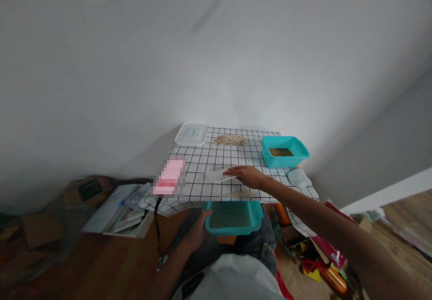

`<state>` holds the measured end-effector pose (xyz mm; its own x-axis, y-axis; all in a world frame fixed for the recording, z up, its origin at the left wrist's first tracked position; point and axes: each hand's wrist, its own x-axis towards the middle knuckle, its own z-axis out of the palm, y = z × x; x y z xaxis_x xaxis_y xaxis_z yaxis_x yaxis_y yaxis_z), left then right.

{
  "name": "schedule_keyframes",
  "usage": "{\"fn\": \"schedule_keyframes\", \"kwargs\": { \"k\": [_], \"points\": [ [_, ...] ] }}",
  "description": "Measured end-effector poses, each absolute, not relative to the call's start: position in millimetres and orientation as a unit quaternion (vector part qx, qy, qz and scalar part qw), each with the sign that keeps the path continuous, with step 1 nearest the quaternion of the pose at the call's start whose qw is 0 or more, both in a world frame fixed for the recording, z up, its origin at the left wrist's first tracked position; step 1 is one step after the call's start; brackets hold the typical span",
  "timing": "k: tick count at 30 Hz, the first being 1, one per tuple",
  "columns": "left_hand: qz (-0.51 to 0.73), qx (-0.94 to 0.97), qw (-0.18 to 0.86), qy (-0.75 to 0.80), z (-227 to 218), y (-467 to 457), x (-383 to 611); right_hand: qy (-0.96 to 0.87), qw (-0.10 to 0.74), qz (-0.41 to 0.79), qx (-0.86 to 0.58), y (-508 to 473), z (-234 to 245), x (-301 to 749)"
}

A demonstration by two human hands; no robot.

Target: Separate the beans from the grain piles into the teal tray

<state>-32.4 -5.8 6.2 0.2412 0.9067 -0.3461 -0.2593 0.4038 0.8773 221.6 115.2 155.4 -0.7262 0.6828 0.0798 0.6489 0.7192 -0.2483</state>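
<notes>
On the checked tablecloth [216, 158], we are pressing the right hand [248, 175], fingers together, onto a white card [218, 174] lying crosswise; the left hand [197, 232] is gripping the teal tray [232, 219] directly below.

Sweeping at the checked table's edge

My right hand [248, 175] presses a white card [218, 174] on the checked cloth [202, 160]; my left hand [197, 233] grips a teal tray [233, 217] under the edge; another teal tub [284, 151] sits beyond.

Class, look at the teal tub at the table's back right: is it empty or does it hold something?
Not empty: teal tub shows a thin greenish-brown layer on its floor.
</notes>
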Motion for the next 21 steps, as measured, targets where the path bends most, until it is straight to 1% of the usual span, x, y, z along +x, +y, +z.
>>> {"fn": "schedule_keyframes", "kwargs": {
  "k": [7,16,21],
  "points": [
    [0.427,0.390,0.657,0.484,14,-3,-43,-0.938,0.076,0.103,-0.321,101,149,231],
    [0.411,0.364,0.674,0.494,26,-2,-31,-0.932,0.052,0.138,-0.332,54,161,248],
    [0.417,0.379,0.662,0.494,31,-6,-29,-0.924,0.041,0.154,-0.348,34,173,248]
  ]
}}
